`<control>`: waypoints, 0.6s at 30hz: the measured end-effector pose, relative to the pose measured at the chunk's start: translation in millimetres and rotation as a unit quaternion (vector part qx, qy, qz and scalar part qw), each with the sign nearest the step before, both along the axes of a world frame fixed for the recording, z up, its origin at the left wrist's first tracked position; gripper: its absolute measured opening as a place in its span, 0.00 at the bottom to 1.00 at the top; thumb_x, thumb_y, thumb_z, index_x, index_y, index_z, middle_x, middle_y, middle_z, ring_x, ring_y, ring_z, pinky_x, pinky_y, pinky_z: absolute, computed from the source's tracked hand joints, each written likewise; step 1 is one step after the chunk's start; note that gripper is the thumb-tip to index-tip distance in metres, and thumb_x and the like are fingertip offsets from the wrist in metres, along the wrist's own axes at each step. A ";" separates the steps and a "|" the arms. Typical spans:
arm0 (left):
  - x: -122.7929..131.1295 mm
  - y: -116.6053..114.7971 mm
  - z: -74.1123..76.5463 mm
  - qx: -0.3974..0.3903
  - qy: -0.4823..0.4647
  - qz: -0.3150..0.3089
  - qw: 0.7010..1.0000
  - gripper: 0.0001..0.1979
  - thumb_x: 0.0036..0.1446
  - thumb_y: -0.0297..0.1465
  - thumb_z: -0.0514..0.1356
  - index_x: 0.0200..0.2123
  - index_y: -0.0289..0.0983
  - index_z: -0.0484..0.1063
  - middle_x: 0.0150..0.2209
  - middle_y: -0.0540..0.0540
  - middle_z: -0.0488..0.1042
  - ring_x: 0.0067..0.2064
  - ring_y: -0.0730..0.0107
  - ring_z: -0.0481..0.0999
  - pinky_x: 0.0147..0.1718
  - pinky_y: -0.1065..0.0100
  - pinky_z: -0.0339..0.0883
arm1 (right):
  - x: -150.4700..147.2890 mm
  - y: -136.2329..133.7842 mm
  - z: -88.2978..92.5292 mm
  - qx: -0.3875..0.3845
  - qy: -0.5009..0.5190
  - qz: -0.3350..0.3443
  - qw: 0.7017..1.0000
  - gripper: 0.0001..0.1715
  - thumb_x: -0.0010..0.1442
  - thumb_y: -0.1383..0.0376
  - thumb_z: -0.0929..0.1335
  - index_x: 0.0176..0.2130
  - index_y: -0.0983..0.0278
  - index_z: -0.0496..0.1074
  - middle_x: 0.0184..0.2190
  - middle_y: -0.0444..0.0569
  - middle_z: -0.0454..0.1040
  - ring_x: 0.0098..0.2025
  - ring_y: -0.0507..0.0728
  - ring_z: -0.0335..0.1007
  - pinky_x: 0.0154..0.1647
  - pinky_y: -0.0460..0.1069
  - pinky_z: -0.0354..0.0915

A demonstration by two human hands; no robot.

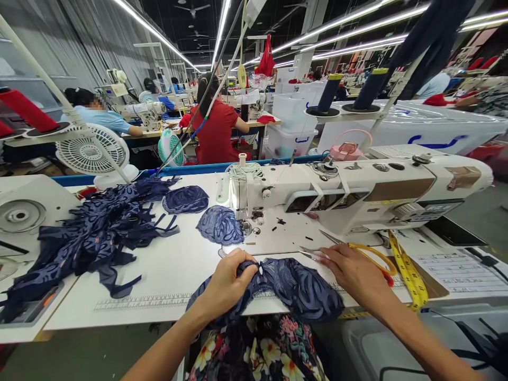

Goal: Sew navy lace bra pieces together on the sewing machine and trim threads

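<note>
A heap of navy lace pieces (95, 227) lies on the white surface (166, 264) at the left of the frame. Toward the centre sits a lace cup (220, 225) by the needle end of the sewing machine (397, 188). At lower centre, my left hand (232, 283) pinches the navy lace garment (307, 286) at its narrow middle. Right of it, my right hand (353, 272) touches metal blades (311, 253); whether those fingers grip, I can't tell. A yellow tape measure (408, 275) lies farther right.
</note>
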State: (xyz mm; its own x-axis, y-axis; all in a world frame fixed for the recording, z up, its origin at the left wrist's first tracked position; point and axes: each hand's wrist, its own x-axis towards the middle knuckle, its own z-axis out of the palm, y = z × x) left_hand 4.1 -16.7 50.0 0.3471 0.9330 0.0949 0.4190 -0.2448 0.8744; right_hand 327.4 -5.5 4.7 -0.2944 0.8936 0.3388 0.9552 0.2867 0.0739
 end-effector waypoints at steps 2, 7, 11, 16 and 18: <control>3.8 -2.7 -0.5 0.045 0.028 0.017 0.998 0.07 0.63 0.31 0.54 0.35 0.38 0.70 0.34 0.48 0.70 0.37 0.67 0.69 0.37 0.67 0.61 | 0.4 -3.1 -4.8 0.013 -0.027 0.002 1.000 0.17 0.65 0.66 0.59 0.43 0.65 0.74 0.39 0.58 0.75 0.39 0.63 0.72 0.38 0.55 0.68; 10.6 -8.0 -8.5 0.154 0.082 0.064 0.983 0.06 0.64 0.29 0.54 0.37 0.38 0.70 0.35 0.47 0.71 0.40 0.63 0.70 0.39 0.63 0.62 | -8.1 -3.0 5.7 -0.015 0.062 0.002 0.998 0.13 0.65 0.66 0.58 0.37 0.65 0.70 0.33 0.57 0.74 0.36 0.63 0.73 0.35 0.55 0.67; 13.4 -10.8 -16.2 0.253 0.127 0.087 0.955 0.05 0.65 0.29 0.55 0.37 0.39 0.70 0.34 0.47 0.70 0.38 0.63 0.69 0.40 0.62 0.61 | -35.6 -17.5 36.2 -0.081 0.291 0.002 0.953 0.13 0.69 0.61 0.55 0.41 0.61 0.64 0.31 0.50 0.74 0.30 0.57 0.71 0.31 0.50 0.66; 17.4 -13.8 -15.4 0.344 0.142 0.101 0.923 0.05 0.65 0.27 0.54 0.37 0.39 0.69 0.32 0.48 0.70 0.35 0.65 0.68 0.38 0.63 0.58 | -90.0 -46.1 69.9 -0.235 0.329 0.069 0.912 0.17 0.70 0.52 0.57 0.34 0.58 0.62 0.23 0.39 0.65 0.24 0.52 0.60 0.23 0.46 0.56; 18.3 -14.8 -13.9 0.357 0.138 0.099 0.919 0.05 0.65 0.26 0.54 0.37 0.38 0.69 0.31 0.49 0.70 0.34 0.66 0.68 0.39 0.63 0.57 | -102.6 -49.1 74.1 -0.251 0.314 0.069 0.913 0.19 0.70 0.51 0.56 0.32 0.58 0.60 0.21 0.39 0.63 0.22 0.52 0.57 0.23 0.47 0.53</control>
State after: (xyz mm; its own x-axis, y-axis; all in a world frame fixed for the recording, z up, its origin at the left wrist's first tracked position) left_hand 22.4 -31.4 36.1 0.2795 0.7149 0.6409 0.6990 -0.6091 0.3746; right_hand 224.8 -54.6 78.8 -0.3049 0.9517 0.0374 0.7165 0.2550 -0.6494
